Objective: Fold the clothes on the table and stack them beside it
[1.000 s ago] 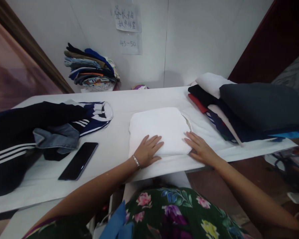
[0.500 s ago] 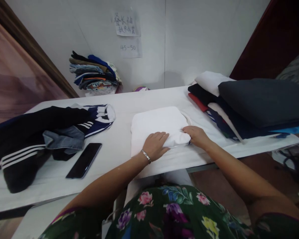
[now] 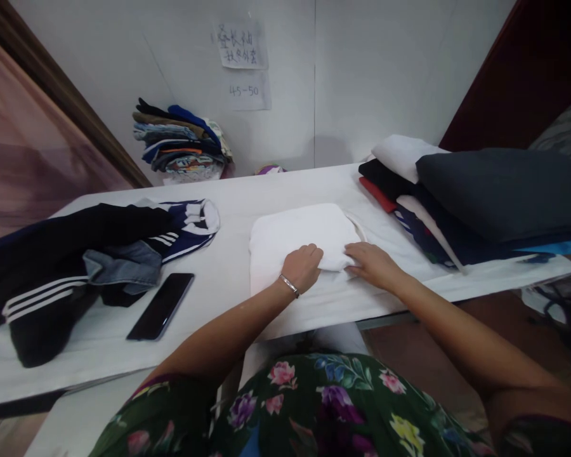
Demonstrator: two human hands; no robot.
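A white garment (image 3: pixel 299 228), folded into a rough rectangle, lies flat on the white-covered table (image 3: pixel 238 266) in front of me. My left hand (image 3: pixel 303 266), with a silver bracelet at the wrist, is closed on its near edge, fingers curled over the cloth. At the garment's near right corner, my right hand (image 3: pixel 374 263) pinches the fabric between thumb and fingers. A pale curved band of cloth shows along the garment's right side. The undersides of the gripped edges are hidden.
Left lie a black striped garment (image 3: pixel 90 235), a denim piece (image 3: pixel 124 265) and a phone (image 3: pixel 160 306). Folded clothes (image 3: pixel 495 197) are piled at the right. Another clothes stack (image 3: pixel 181 139) stands at the back by the wall, below paper signs (image 3: pixel 242 47).
My left hand has gone from lying fairly flat to curling over the garment's near edge. My right hand has shifted slightly left, and the near edge is tucked in further.
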